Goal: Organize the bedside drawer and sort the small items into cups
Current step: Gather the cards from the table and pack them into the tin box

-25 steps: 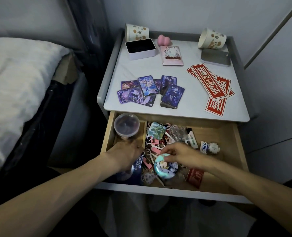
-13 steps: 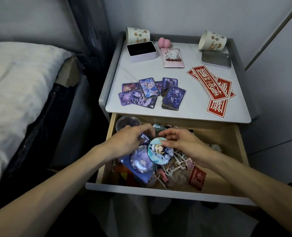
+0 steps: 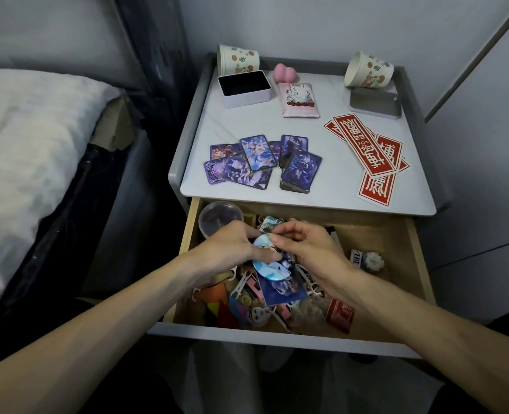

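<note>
The wooden drawer (image 3: 417,276) stands pulled out, full of small clutter. Over its middle my left hand (image 3: 232,249) grips a stack of round blue picture badges (image 3: 269,265) with a dark blue card (image 3: 280,289) under them. My right hand (image 3: 310,249) pinches the top badge's upper edge. A clear plastic cup (image 3: 219,218) sits in the drawer's back left corner. Two flowered paper cups lie on their sides on the nightstand top, one at the back left (image 3: 238,59), one at the back right (image 3: 368,70).
On the nightstand top (image 3: 331,186) lie purple picture cards (image 3: 262,162), red paper strips (image 3: 372,159), an open white box (image 3: 244,88), a pink packet (image 3: 299,100), a pink squishy toy (image 3: 286,71) and a metal tin (image 3: 375,103). A bed (image 3: 32,150) stands left.
Both hands have risen from the drawer's clutter and come together, lifting the badges and blue card. The right hand has moved its badge onto the left hand's stack.
</note>
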